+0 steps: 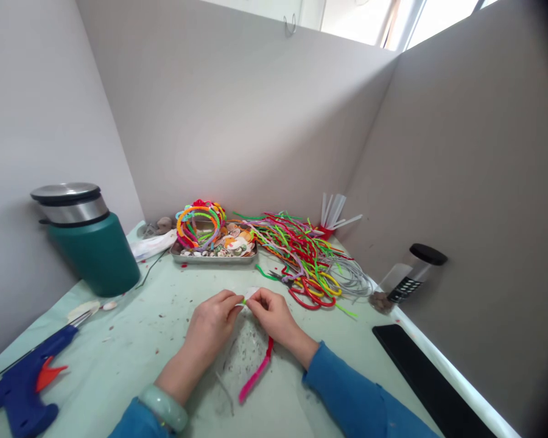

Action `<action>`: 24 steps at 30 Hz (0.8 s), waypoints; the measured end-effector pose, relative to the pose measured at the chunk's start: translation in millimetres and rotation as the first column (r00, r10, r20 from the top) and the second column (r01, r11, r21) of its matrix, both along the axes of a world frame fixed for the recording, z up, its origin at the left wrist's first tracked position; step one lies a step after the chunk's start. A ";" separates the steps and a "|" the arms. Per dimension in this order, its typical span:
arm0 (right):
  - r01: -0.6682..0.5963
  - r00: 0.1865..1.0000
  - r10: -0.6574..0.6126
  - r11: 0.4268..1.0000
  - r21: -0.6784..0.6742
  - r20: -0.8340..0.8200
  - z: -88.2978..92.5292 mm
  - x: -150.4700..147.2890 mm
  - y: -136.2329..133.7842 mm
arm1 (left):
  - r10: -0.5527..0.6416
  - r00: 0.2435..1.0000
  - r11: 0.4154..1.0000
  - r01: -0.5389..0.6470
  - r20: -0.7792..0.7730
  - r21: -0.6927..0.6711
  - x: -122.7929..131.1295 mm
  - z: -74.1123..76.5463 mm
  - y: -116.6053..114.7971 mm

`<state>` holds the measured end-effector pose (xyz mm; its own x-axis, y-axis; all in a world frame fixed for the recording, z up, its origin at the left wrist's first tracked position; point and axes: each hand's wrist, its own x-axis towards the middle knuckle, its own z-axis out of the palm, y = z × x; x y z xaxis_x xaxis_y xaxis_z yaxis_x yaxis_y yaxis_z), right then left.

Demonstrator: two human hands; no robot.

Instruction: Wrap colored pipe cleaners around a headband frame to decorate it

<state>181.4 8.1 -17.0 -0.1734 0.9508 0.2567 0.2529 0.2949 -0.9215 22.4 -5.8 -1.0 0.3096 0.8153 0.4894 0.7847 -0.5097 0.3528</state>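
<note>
My left hand (pixel 210 328) and my right hand (pixel 274 316) meet over the middle of the pale green table (pixel 132 353). Both pinch a small white piece (pixel 250 293) with a bit of green pipe cleaner at its edge. A pink and red pipe cleaner (pixel 257 372) lies on the table under my right wrist. A jade bangle (pixel 164 406) sits on my left wrist, and both sleeves are blue.
A heap of coloured pipe cleaners (pixel 301 249) and red scissors (pixel 308 292) lie behind my hands. A metal tray (pixel 214 252) holds shells and pipe-cleaner rings. A green flask (pixel 94 243) stands left, a blue glue gun (pixel 21 383) near left, a black phone (pixel 420 377) right.
</note>
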 end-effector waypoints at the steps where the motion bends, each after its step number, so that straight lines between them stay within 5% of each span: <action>1: -0.005 1.000 0.005 1.000 0.008 0.009 0.2 -0.1 -0.6 | 0.004 1.000 1.000 -0.004 0.014 -0.031 0.7 1.2 -0.4; 9: -0.034 0.995 0.026 0.996 0.082 0.097 5.6 1.1 -6.1 | 0.101 0.964 0.903 0.015 0.245 -0.429 2.4 12.0 4.5; 17: -0.083 0.985 0.061 0.988 0.131 0.164 8.8 2.0 -8.6 | 0.108 0.928 0.763 0.152 0.355 -0.628 -0.9 8.6 8.8; 24: -0.062 0.991 0.054 0.996 0.066 0.121 6.4 2.3 -4.4 | 0.060 0.996 0.918 -0.031 0.061 -0.396 0.4 9.1 2.9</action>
<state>183.8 3.7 -10.6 -0.2610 0.9189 0.2958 0.3397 0.3743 -0.8629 22.8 -2.9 8.1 0.2438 0.9591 0.1440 0.7697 -0.2817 0.5729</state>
